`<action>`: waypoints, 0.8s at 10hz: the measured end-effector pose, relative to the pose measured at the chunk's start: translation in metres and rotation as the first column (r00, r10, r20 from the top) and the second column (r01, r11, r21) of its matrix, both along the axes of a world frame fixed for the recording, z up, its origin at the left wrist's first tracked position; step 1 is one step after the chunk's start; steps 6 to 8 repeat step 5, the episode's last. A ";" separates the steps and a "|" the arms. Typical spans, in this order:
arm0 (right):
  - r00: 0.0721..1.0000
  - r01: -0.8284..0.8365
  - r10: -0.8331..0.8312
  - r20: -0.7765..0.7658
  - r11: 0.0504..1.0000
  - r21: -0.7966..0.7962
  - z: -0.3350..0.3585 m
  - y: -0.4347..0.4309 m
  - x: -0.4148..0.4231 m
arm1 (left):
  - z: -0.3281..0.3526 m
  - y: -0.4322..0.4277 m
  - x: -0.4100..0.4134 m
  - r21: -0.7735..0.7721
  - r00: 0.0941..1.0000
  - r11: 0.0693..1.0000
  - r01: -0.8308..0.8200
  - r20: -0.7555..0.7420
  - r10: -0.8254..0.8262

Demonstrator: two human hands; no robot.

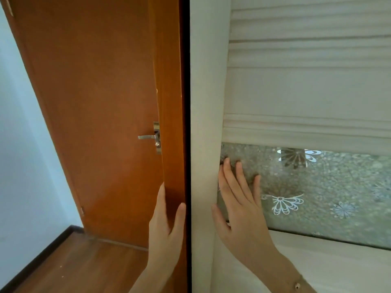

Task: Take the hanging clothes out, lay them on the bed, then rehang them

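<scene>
Right hand (pixel 239 199) spread flat on frosted flower-patterned panel (pixel 328 187) of pale wardrobe door (pixel 306 92), left hand (pixel 167 225) open-fingered just beside upright door edge (pixel 203 144); hanging clothes unseen, presumably behind panel, right hand nearer.

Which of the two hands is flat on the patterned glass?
The right hand: its palm and fingers lie spread on the frosted flower-patterned glass panel of the pale wardrobe door. The left hand rests instead beside the orange wooden door.

Glossy orange wooden door (pixel 95 92), metal handle (pixel 147 136), pale matt wood-grain wardrobe door (pixel 306 92), seemingly frosted glass panel (pixel 338 187).
</scene>
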State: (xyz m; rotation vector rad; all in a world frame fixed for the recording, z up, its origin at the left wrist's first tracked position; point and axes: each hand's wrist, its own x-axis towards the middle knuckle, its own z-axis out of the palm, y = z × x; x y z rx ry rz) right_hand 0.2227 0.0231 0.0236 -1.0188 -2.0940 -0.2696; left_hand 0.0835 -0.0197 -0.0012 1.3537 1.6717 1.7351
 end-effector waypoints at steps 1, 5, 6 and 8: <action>0.999 0.045 -0.045 0.020 0.999 0.011 -0.001 -0.002 -0.008 | -0.005 0.001 -0.010 -0.006 0.998 0.998 0.062 -0.012 -0.062; 0.999 -0.034 0.036 0.015 0.995 -0.095 0.019 -0.021 0.013 | 0.006 0.001 -0.053 -0.141 0.876 0.981 0.134 -0.446 -0.183; 0.999 -0.034 0.036 0.015 0.995 -0.095 0.019 -0.021 0.013 | 0.006 0.001 -0.053 -0.141 0.876 0.981 0.134 -0.446 -0.183; 0.999 -0.034 0.036 0.015 0.995 -0.095 0.019 -0.021 0.013 | 0.006 0.001 -0.053 -0.141 0.876 0.981 0.134 -0.446 -0.183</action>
